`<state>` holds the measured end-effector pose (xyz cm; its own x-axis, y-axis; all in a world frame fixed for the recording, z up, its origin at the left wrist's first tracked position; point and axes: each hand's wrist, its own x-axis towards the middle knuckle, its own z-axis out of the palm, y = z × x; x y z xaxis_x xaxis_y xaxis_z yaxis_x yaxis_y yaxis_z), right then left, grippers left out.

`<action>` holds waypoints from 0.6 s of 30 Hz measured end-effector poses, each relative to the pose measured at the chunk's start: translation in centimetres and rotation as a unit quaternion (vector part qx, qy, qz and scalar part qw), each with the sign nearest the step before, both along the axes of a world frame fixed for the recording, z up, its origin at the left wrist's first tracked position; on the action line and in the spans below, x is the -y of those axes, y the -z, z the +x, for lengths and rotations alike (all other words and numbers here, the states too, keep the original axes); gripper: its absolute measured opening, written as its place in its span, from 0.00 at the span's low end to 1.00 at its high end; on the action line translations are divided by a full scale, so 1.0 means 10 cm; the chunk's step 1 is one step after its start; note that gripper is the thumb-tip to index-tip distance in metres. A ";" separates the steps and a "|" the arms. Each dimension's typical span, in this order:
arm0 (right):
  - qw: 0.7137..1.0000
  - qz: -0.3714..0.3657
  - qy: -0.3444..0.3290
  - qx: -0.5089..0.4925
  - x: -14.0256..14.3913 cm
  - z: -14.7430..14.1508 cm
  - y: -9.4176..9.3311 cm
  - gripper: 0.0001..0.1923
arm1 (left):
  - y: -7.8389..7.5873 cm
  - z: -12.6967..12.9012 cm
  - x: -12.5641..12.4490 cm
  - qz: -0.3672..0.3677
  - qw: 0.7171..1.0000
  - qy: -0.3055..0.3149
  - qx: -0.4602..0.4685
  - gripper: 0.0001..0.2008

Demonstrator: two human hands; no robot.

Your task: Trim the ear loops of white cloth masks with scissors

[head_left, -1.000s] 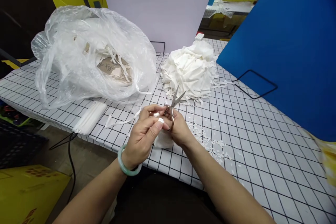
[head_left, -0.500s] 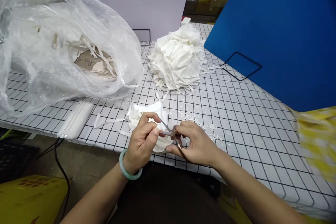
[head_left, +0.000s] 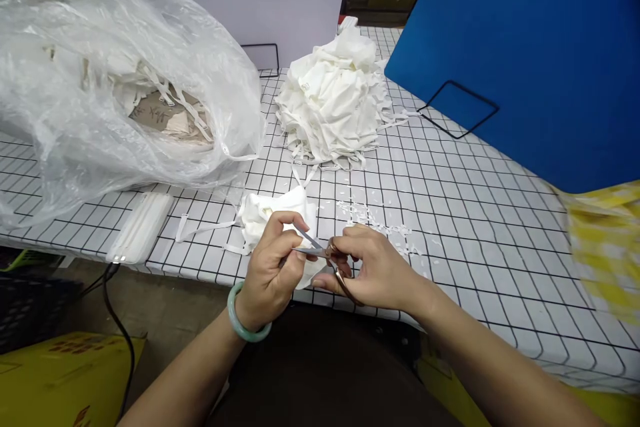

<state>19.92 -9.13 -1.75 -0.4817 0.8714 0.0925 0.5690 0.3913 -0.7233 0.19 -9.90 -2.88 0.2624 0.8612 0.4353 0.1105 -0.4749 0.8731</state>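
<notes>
Two hands meet at the near edge of the gridded table [head_left: 475, 227], right over a white face mask [head_left: 273, 213] that lies half on the cloth, half under them. The left hand [head_left: 273, 267], a pale green bangle [head_left: 245, 320] on its wrist, has thumb and forefinger pinched shut on a bit of the mask close to the scissor tips; what exactly sits between the fingers is too small to make out. The right hand [head_left: 375, 267] is closed around small scissors [head_left: 320, 252], fingers through the loops, blades slightly parted and pointing left, their tips touching or just beside the left fingertips. One mask strap trails leftward across the grid. Tiny white clippings [head_left: 373, 217] are scattered just beyond the right hand. Farther back sits a pile of white masks [head_left: 333, 103], and to the left a big clear plastic bag [head_left: 115, 80] with more inside. A flat white packet [head_left: 140, 227] lies near the table's edge.
</notes>
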 end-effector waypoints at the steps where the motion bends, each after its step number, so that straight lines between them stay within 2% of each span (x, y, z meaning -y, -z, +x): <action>1: 1.000 0.003 0.000 -0.001 0.00 0.00 0.00 0.29 | 0.00 0.00 0.00 0.006 1.000 0.001 -0.001 0.12; 11: 1.000 0.018 0.005 -0.015 0.02 0.00 -0.01 0.29 | -0.01 0.03 0.01 0.024 1.000 0.010 -0.013 0.11; 18: 0.999 0.040 0.016 -0.019 0.05 0.04 0.07 0.30 | -0.01 0.07 0.01 0.028 0.999 0.019 -0.013 0.12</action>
